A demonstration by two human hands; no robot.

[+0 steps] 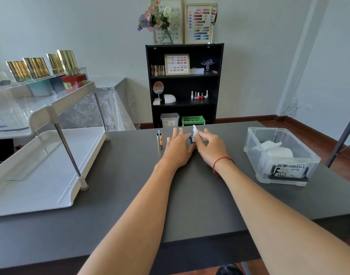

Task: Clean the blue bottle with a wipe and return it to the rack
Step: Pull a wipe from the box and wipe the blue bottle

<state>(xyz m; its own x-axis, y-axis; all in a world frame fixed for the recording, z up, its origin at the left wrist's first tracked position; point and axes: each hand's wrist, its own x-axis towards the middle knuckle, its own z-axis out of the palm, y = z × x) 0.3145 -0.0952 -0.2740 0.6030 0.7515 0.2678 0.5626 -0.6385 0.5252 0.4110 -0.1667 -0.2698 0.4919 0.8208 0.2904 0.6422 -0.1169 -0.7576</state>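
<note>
The blue bottle (pixel 192 138) stands on the dark table (pixel 190 195) near its far edge, mostly hidden between my two hands. My left hand (pixel 179 147) steadies it from the left, thumb side against it and fingers stretched out. My right hand (pixel 209 147) pinches a white wipe (pixel 195 132) and presses it on the bottle's top and right side. Just to the left stands the gold cap (pixel 159 141) upside down, its brush pointing up. The white two-tier rack (pixel 51 165) fills the table's left side.
A clear plastic box (pixel 279 155) holding white wipes sits on the right of the table. Gold-capped bottles (pixel 37 67) line a clear stand on the rack's top tier. A black bookshelf (pixel 184 84) stands against the far wall.
</note>
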